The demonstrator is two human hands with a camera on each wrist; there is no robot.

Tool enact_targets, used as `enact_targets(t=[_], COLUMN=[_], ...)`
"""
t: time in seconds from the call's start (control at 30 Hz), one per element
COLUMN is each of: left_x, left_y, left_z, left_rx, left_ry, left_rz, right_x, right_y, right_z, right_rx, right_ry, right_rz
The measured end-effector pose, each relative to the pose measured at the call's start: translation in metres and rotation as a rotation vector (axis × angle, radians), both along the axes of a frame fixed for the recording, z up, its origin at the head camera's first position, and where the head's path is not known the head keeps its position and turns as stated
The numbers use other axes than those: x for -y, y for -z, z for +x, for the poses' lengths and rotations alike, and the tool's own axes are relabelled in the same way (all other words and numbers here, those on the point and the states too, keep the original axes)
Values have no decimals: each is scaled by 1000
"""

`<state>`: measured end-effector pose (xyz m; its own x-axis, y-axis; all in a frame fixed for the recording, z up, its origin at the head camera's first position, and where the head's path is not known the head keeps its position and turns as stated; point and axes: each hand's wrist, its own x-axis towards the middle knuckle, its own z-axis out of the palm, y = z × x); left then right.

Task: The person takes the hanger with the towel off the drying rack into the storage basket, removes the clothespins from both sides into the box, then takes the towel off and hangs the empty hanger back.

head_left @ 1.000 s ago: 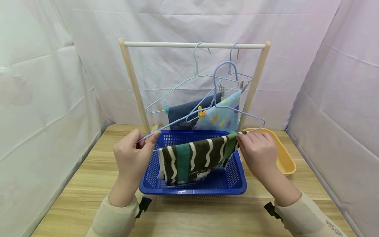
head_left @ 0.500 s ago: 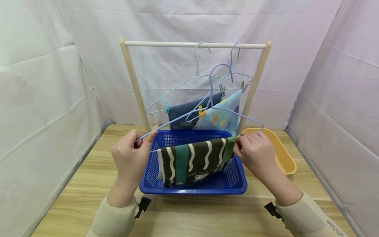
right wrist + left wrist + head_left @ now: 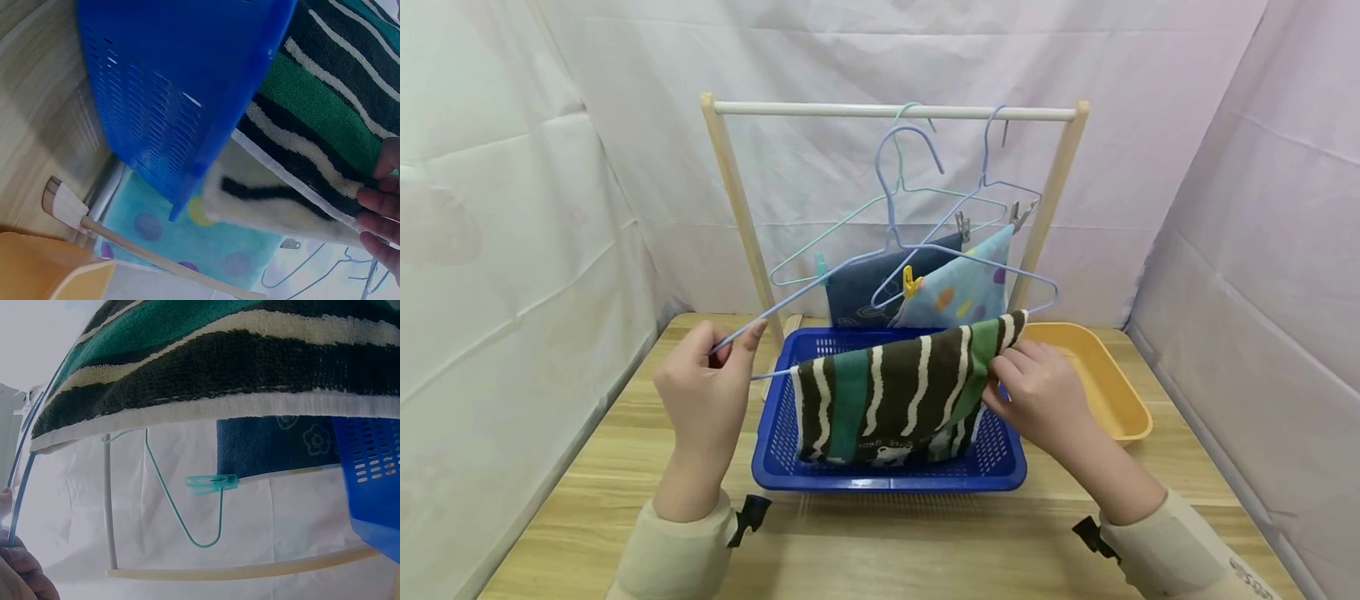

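A Grip on Either Side

We see the left hand (image 3: 703, 375) clamped on one end of a blue hanger (image 3: 891, 212), thumb and fingers pinching the wire. The right hand (image 3: 1037, 379) pinches a striped towel (image 3: 902, 383) near its far end. That towel lies between the two hands, folded over the hanger's lower bar, its top edge rising toward the right hand. Below the towel, between the hands, we find a blue basket (image 3: 887, 483); whether cloth touches it, we cannot tell. Just beyond the right hand, to its right, sits a yellow tray (image 3: 1101, 375). Farther ahead of both hands stands a rack (image 3: 820, 109), where a dark blue cloth (image 3: 865, 292) and a spotted light blue cloth (image 3: 970, 287) hang from clipped hangers.
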<state>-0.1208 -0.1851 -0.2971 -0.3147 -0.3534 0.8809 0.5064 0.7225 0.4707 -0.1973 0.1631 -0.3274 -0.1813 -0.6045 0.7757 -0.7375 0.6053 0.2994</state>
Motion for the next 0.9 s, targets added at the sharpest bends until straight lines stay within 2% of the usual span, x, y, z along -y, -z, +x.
enact_targets(t=[0.2, 0.57, 0.9], left_x=[5, 15, 20], left_y=[0, 3, 4], left_z=[0, -4, -5], left_rx=[21, 42, 62], left_ry=[-35, -80, -101], left_rz=[16, 54, 60], right_x=[0, -4, -4], right_y=[3, 6, 7], right_z=[-2, -5, -4], right_rx=[-18, -89, -39], right_ry=[-45, -215, -255], right_rz=[15, 39, 138])
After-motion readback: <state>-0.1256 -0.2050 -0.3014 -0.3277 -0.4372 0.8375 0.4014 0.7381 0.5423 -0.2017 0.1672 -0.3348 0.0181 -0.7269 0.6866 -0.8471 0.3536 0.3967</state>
